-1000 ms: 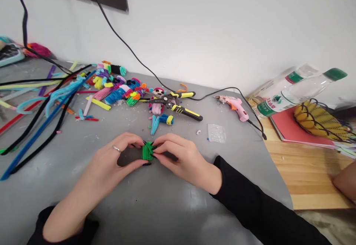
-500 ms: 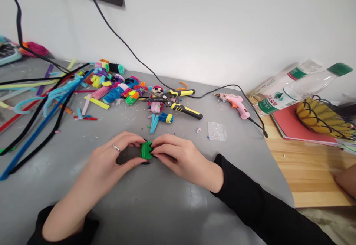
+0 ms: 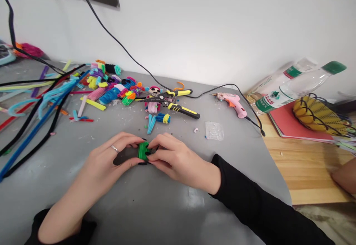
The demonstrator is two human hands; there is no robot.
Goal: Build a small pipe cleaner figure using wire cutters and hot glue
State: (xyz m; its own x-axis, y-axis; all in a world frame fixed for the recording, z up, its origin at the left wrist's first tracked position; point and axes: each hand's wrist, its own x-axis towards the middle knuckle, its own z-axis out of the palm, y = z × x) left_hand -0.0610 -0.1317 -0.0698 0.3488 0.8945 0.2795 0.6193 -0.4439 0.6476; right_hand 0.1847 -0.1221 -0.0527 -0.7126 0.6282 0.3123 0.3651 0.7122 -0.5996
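A small block of green pipe cleaners (image 3: 143,150) is held up between both hands just over the grey table. My left hand (image 3: 114,156) pinches it by its upper and lower ends, thumb below and a finger above. On its right edge, the fingertips of my right hand (image 3: 174,156) are pressed together and cover part of it. Beyond my hands lie a blue and yellow pipe-cleaner piece (image 3: 162,117), yellow-and-black pliers (image 3: 169,100) and a pipe-cleaner doll (image 3: 152,106) partly under the pliers.
Loose pipe cleaners (image 3: 52,100) spread over the left of the grey table (image 3: 133,208). A pink glue gun (image 3: 232,104) lies at the back right, its cord trailing. Plastic bottles (image 3: 280,92), a red folder (image 3: 289,122) and a yellow basket (image 3: 317,117) are at the right.
My right fingertips have shifted left over the green block and cover more of its right edge. The whole view has slid slightly, so the surroundings appear farther left.
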